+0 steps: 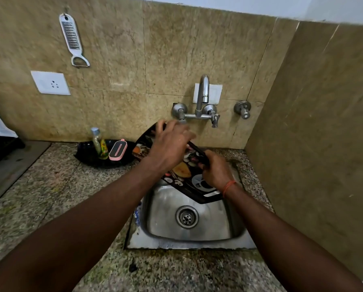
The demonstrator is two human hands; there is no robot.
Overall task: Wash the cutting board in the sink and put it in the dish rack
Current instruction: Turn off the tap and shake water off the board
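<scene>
Two hands hold the cutting board [183, 168] tilted over the sink [189, 239]; left hand [170, 144] fingers curl over its upper edge, right hand [215, 170] fingers clamp the side; washing looks underway, though no water shows; next, open the tap [203, 95]

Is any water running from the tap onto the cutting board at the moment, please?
No: nothing streams from the tap spout, and the cutting board sits tilted over the sink in both hands.

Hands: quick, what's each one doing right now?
Left hand: laid over the board, near its top edge; grip cannot be told.
Right hand: closed on the board's right edge.
</scene>
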